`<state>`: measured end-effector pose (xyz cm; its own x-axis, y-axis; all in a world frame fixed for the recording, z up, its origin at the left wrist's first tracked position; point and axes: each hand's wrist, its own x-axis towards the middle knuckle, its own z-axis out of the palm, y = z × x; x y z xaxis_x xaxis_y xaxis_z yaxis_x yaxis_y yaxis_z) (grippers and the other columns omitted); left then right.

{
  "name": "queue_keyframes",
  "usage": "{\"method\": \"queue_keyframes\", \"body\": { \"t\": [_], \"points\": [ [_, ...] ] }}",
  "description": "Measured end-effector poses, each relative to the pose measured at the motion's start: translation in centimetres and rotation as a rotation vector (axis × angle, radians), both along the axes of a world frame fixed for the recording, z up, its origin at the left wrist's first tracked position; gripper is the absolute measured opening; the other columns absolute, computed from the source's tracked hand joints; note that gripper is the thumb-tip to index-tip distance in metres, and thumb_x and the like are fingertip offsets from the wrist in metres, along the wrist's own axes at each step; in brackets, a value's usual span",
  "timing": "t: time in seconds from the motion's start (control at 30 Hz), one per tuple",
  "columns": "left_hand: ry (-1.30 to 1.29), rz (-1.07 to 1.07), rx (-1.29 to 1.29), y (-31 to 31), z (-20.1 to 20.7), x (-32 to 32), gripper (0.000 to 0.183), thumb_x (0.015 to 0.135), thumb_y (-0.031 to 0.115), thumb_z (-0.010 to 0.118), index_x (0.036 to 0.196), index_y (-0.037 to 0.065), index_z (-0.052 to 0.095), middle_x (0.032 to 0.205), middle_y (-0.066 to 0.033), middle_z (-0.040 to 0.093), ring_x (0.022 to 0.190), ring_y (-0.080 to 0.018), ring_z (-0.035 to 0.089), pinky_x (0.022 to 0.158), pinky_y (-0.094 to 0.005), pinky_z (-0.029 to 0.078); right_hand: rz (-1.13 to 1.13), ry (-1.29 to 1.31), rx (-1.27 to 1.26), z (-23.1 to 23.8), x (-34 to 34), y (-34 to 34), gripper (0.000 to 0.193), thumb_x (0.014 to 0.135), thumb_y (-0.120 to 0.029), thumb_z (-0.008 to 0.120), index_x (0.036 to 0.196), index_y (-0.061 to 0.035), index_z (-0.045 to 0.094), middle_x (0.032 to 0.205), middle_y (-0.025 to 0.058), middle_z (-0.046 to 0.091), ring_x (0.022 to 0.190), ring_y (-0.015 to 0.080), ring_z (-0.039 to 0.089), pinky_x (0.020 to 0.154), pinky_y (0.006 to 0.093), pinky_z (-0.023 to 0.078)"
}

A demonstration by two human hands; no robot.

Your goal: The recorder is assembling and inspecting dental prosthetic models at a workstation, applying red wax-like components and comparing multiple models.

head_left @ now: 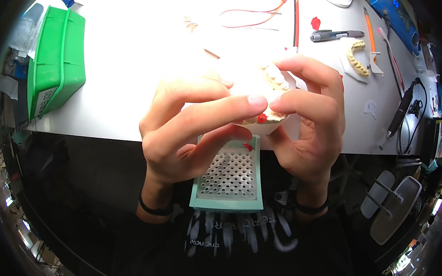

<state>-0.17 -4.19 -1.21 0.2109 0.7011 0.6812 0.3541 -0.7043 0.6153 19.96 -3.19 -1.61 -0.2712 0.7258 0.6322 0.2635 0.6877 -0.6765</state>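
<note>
Between my two hands is a pale dental model (276, 80) with a row of teeth, raised over the table's front edge. Bright glare washes out much of its left side. My left hand (192, 118) grips it from the left, fingers bent around it. From the right, my right hand (311, 113) pinches it, with fingertips on the teeth and the rim. A small red piece (262, 119) sits on the model's near edge, close to my left index fingertip. Below my hands a light green tray with a perforated grate (229, 176) juts from the table; a red scrap (248, 147) lies on it.
A green bin (58, 62) stands at the left. Toward the right are another dental arch model (357, 60), a grey pen (337, 36), an orange pencil (370, 31), a toothbrush (390, 52), a black corded handpiece (400, 116) and a blue device (398, 20). A red-and-black stick (296, 21) lies behind.
</note>
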Motion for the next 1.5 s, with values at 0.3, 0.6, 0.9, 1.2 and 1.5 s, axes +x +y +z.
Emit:
{"method": "queue_keyframes", "body": {
  "t": [0.3,0.6,0.9,1.2,1.5],
  "points": [
    [-0.009,-0.057,-0.025,0.1,-0.5,0.2,0.037,0.075,0.010,0.086,0.109,0.003,0.076,0.099,-0.0125,0.068,0.090,-0.0227,0.066,0.091,-0.0414,0.055,-0.006,0.043,-0.009,-0.3,0.1,-0.3,0.047,0.072,0.009,0.080,0.112,-0.0066,0.060,0.127,0.0255,0.056,0.119,0.0349,0.059,0.099,0.0454,0.053],
    [-0.008,-0.067,-0.046,0.2,-0.4,0.3,0.038,0.073,0.008,0.087,0.109,0.003,0.076,0.099,-0.0127,0.068,0.094,-0.0244,0.067,0.089,-0.0385,0.055,-0.004,0.049,0.007,-0.2,0.0,-0.2,0.047,0.073,0.010,0.078,0.113,-0.0070,0.060,0.127,0.0256,0.056,0.119,0.0352,0.060,0.099,0.0461,0.053],
    [-0.011,-0.059,-0.168,0.4,0.5,0.3,0.032,0.074,0.001,0.085,0.104,-0.001,0.075,0.097,-0.0124,0.070,0.091,-0.0227,0.069,0.080,-0.0347,0.055,-0.074,0.046,-0.072,0.6,-0.3,-0.4,0.039,0.070,0.021,0.068,0.101,-0.0032,0.069,0.126,0.0185,0.054,0.108,0.0272,0.066,0.077,0.0367,0.063],
    [-0.139,-0.060,-0.282,0.4,0.2,0.4,0.021,0.080,-0.003,0.078,0.098,0.001,0.070,0.096,-0.0124,0.070,0.086,-0.0236,0.070,0.077,-0.0342,0.055,-0.081,-0.042,-0.126,0.9,-0.7,-0.5,0.034,0.073,0.021,0.065,0.099,-0.0013,0.066,0.123,0.0177,0.054,0.102,0.0267,0.067,0.076,0.0364,0.061],
    [-0.104,-0.085,-0.349,0.7,0.3,0.3,0.022,0.080,-0.001,0.079,0.101,0.002,0.071,0.101,-0.0128,0.069,0.091,-0.0255,0.069,0.081,-0.0340,0.055,-0.133,-0.054,-0.108,1.6,-0.7,-0.3,0.038,0.070,0.021,0.064,0.099,-0.0040,0.066,0.119,0.0160,0.058,0.103,0.0288,0.067,0.077,0.0368,0.059]
  ]
}}
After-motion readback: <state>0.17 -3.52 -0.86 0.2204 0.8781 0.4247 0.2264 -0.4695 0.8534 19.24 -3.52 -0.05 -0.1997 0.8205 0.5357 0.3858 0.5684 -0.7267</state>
